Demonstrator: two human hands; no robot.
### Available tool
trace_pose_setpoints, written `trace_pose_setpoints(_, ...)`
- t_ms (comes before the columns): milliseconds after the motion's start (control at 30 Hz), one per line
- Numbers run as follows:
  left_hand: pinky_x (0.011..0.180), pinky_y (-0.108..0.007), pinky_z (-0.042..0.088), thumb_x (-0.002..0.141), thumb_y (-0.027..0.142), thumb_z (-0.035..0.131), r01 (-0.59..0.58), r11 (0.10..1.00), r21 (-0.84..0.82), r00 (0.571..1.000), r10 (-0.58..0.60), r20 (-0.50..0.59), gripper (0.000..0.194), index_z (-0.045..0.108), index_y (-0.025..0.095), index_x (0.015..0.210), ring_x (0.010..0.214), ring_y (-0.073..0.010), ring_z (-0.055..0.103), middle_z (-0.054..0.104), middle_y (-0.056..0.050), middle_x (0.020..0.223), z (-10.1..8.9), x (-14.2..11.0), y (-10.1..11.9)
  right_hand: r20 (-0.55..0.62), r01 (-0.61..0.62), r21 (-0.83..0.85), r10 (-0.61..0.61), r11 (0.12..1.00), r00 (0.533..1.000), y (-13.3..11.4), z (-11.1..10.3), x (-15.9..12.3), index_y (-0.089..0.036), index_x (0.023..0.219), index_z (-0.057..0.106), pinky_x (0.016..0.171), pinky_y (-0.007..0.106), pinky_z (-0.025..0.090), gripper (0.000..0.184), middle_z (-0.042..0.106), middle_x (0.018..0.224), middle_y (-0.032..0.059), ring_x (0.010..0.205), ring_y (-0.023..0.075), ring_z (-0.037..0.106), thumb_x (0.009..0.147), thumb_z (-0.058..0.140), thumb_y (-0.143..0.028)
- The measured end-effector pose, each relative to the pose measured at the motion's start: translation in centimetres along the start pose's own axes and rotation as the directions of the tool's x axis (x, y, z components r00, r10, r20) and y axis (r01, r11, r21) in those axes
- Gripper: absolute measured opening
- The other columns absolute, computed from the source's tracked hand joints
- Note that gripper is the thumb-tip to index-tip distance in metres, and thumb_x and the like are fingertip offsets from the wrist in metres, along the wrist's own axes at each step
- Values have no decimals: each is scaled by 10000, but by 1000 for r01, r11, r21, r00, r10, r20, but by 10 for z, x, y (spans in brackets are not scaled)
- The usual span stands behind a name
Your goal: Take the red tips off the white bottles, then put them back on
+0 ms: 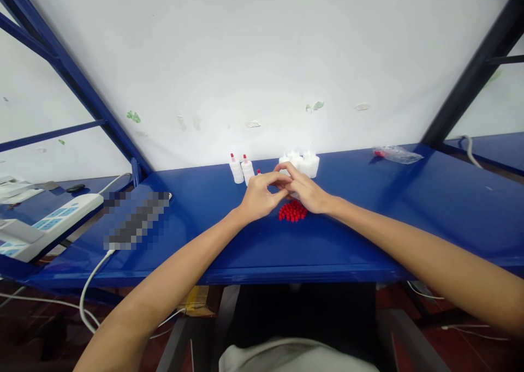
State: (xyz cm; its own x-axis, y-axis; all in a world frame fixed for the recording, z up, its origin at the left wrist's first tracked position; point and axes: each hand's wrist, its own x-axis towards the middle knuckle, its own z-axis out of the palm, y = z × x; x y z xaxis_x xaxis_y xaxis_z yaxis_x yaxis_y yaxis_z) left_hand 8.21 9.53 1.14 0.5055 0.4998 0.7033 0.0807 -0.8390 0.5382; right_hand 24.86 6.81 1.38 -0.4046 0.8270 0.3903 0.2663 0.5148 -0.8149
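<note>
My left hand and my right hand meet over the blue table, fingertips together. A sliver of a whitish object shows beneath my right fingers; the rest of it is hidden. The thumb and fingers of my left hand are pinched, and what lies between them cannot be seen. Just below the hands is a pile of small red caps. Two white bottles with red tips, one at the left and one beside it, stand upright behind my left hand, which partly covers a third red-tipped bottle. Several white bottles without red tips stand behind my right hand.
The blue table backs onto a white wall. A clear plastic bag with something red in it lies at the back right. At the left are a pixelated dark object, a white cable and a power strip.
</note>
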Motion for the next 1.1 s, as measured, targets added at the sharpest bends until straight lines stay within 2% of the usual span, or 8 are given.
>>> trace_pose_setpoints(133, 729, -262, 560, 828, 145, 647, -93, 987, 134, 995, 95, -8, 83, 676, 160, 904, 729, -130, 685, 735, -26, 842, 0, -1, 0, 37, 32, 18, -33, 999, 999, -2, 1, 0, -230, 1131, 414, 588, 295, 387, 347, 474, 734, -27, 614, 154, 430, 790, 355, -212)
trace_pose_setpoints(267, 694, -253, 514, 848, 197, 648, -170, 955, 244, 985, 172, 13, 109, 640, 169, 953, 716, -118, 630, 696, -25, 839, -3, -1, -3, -36, 98, -77, -101, 992, 994, -6, 0, 0, -218, 1099, 426, 626, 304, 397, 321, 553, 777, -13, 628, 156, 473, 792, 339, -193)
trace_pose_setpoints(400, 570, -239, 428, 885, 247, 592, -49, 966, 252, 989, 12, 146, 138, 514, 180, 976, 574, -99, 527, 590, 28, 690, -5, -3, -3, -75, 109, -246, -131, 963, 989, -7, -1, -1, -202, 1044, 459, 628, 307, 382, 270, 588, 682, -21, 580, 159, 487, 798, 348, -190)
trace_pose_setpoints(467, 514, -244, 375, 899, 267, 568, 30, 973, 228, 961, -91, 263, 166, 431, 195, 959, 528, -104, 491, 534, 52, 640, -5, -3, -2, -81, 93, -297, -122, 950, 989, -6, -1, -1, -202, 1015, 472, 617, 306, 372, 247, 560, 606, -36, 548, 161, 474, 799, 353, -190)
trace_pose_setpoints(567, 483, -264, 319, 924, 305, 526, 52, 973, 227, 923, -134, 360, 185, 368, 216, 888, 503, -115, 451, 480, 60, 610, -5, -2, 0, -93, 77, -314, -112, 946, 989, -3, -1, 0, -205, 1056, 467, 628, 310, 380, 287, 589, 627, -30, 562, 171, 494, 796, 349, -178)
trace_pose_setpoints(733, 503, -272, 295, 970, 336, 429, 44, 962, 270, 923, -143, 358, 263, 392, 206, 743, 502, -107, 417, 440, 50, 574, -8, 1, 5, -112, 76, -366, -125, 928, 986, 0, -6, 1, -214, 1242, 409, 642, 322, 391, 409, 585, 666, -25, 582, 189, 500, 837, 351, -216)
trace_pose_setpoints(967, 565, -301, 350, 989, 320, 366, -94, 862, 498, 923, -112, 368, 237, 509, 172, 871, 573, -170, 524, 590, -35, 679, -5, 3, 3, -22, 130, -360, -148, 924, 989, -7, -2, -2, -200, 1347, 365, 666, 317, 394, 444, 632, 743, 9, 650, 197, 560, 992, 278, -453)
trace_pose_setpoints(1100, 637, -304, 399, 998, 277, 336, -119, 870, 478, 928, -73, 364, 210, 502, 176, 918, 644, -172, 565, 622, -49, 755, -12, 8, -2, -37, 106, -351, -127, 930, 991, -4, -2, -1, -198, 1369, 354, 677, 323, 402, 473, 606, 744, 5, 643, 191, 544, 997, 285, -482)
